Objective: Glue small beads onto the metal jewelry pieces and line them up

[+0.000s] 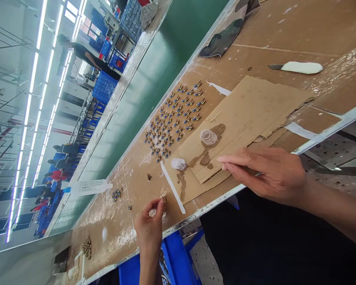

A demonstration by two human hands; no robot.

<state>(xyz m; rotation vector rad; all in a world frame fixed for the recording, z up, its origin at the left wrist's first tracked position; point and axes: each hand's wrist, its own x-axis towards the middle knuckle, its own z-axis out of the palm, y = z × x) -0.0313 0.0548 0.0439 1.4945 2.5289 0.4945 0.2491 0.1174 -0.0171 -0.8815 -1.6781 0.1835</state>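
Note:
My left hand point(150, 221) is low over the brown table, thumb and forefinger pinched on a small brass-coloured part point(164, 199). My right hand point(264, 172) hovers above the near edge of a cardboard sheet point(255, 107), its fingertips pressed together; whatever they hold, if anything, is too small to make out. Two small clear plastic cups, one point(208, 137) on the cardboard and one point(178, 164) at its left corner, have dark wet stains around them. Beyond them many small brass-and-blue parts point(175, 114) stand in rows. A small pile of blue-and-brass parts point(116, 194) lies left of my left hand.
A clear bottle point(89, 187) stands at the far table edge. Farther left lies a heap of brass parts point(87, 247). A white-handled knife point(302, 67) and a camouflage cloth point(225, 35) lie at the right. Blue crates point(104, 87) and people are in the background.

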